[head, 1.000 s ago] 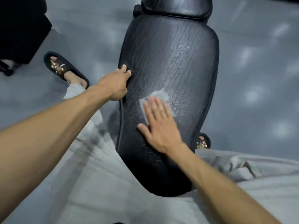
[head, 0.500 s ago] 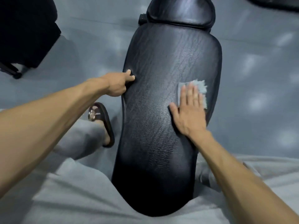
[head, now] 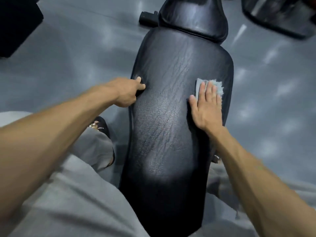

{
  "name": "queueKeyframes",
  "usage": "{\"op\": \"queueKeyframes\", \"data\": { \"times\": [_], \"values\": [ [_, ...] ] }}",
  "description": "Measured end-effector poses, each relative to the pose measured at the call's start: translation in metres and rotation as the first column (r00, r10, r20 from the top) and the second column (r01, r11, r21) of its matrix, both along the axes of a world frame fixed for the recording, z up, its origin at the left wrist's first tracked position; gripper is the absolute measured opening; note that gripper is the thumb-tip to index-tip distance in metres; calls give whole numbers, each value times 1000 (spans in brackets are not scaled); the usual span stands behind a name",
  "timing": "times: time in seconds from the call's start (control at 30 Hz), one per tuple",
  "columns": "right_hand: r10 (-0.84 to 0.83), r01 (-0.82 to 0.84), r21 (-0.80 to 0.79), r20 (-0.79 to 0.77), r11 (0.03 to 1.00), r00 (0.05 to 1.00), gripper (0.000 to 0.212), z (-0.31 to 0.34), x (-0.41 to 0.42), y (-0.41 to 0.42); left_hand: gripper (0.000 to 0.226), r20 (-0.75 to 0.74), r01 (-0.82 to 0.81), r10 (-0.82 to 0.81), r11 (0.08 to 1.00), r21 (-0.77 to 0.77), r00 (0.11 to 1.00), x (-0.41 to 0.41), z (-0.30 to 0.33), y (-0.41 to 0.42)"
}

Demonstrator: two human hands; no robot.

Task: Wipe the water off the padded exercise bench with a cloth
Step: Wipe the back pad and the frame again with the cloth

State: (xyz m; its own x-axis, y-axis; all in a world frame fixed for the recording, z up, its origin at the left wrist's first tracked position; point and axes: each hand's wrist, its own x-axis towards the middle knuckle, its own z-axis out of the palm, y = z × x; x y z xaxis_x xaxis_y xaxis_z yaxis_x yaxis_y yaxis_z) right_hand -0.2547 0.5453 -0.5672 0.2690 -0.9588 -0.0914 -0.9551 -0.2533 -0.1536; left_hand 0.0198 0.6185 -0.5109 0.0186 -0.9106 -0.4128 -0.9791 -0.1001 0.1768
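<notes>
Black, creased padding covers the exercise bench point(head: 164, 134) that runs from between my knees toward the far end, where a smaller cushion point(head: 193, 19) sits. Near its right edge my right hand point(head: 207, 106) lies flat with straight fingers, pressing a pale grey cloth point(head: 217, 87) onto the surface. At the left edge my left hand point(head: 128, 93) grips the bench, thumb on top and fingers curled under the side; grey trousers point(head: 71, 202) frame the near end, a black sandal point(head: 102, 127) rests on the shiny grey floor point(head: 77, 65) to the left.
</notes>
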Motion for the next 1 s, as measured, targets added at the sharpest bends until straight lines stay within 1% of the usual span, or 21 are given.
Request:
{"op": "queueKeyframes", "data": {
  "times": [0.07,0.13,0.2,0.23,0.27,0.3,0.33,0.37,0.4,0.47,0.5,0.53,0.57,0.63,0.7,0.73,0.8,0.83,0.87,0.9,1.0],
  "values": [
    [14,-14,-19,13,1000,1000,77,-9,28,26,69,-23,17,-17,1000,7,1000,5,2,-1],
    [247,-247,-57,-18,967,969,79,-23,59,75,68,-34,19,-19,1000,0,999,11,2,-2],
    [541,-543,-33,-61,839,839,80,-33,75,123,67,-48,17,-17,1000,-2,999,16,2,-3],
    [646,-649,-26,-71,760,760,78,-35,74,132,66,-52,17,-17,1000,0,998,17,2,-4],
    [713,-716,-28,-76,698,697,75,-34,69,128,66,-54,21,-21,1000,2,998,18,2,-3],
    [739,-744,-44,-94,666,667,71,-32,61,111,67,-56,27,-27,1000,1,998,18,2,-3],
    [724,-735,-74,-127,674,678,69,-30,54,89,69,-55,30,-30,1000,1,998,18,2,-3],
    [666,-681,-97,-146,726,731,68,-26,48,63,71,-49,34,-34,999,2,998,18,3,-3],
    [563,-576,-116,-129,809,816,68,-21,42,34,72,-43,43,-43,999,0,998,19,2,-4],
    [257,-258,-126,-20,958,966,72,-11,33,-16,73,-39,57,-57,998,-8,998,20,2,-5],
    [125,-121,-113,30,986,992,74,-7,35,-27,73,-37,65,-65,998,-15,997,21,2,-5],
    [52,-47,-102,55,994,997,76,-8,43,-25,72,-35,71,-71,997,-20,997,23,3,-6],
    [63,-58,-95,59,994,996,76,-12,56,-13,71,-34,73,-73,997,-18,997,25,4,-7],
    [296,-291,-100,35,951,955,76,-20,77,37,68,-43,75,-76,997,-10,996,30,7,-11],
    [579,-579,-63,-10,813,815,76,-27,80,93,68,-42,63,-63,998,-8,997,39,12,-16],
    [663,-664,-31,-41,747,747,76,-30,73,112,70,-33,46,-46,999,-5,998,45,13,-19],
    [753,-755,0,-73,655,654,73,-31,61,111,73,-4,10,-10,1000,-9,1000,54,15,-23],
    [770,-773,-8,-82,634,633,71,-29,62,97,72,5,-2,2,1000,-14,1000,57,16,-25],
    [769,-774,-23,-94,633,632,69,-27,67,79,70,9,-8,9,1000,-15,1000,59,17,-27],
    [742,-748,-49,-104,662,663,69,-25,77,57,69,10,-15,15,1000,-13,1000,60,19,-28],
    [511,-515,-122,-70,848,857,68,-10,112,-16,62,31,-32,31,999,6,999,62,20,-29]
  ]
}}
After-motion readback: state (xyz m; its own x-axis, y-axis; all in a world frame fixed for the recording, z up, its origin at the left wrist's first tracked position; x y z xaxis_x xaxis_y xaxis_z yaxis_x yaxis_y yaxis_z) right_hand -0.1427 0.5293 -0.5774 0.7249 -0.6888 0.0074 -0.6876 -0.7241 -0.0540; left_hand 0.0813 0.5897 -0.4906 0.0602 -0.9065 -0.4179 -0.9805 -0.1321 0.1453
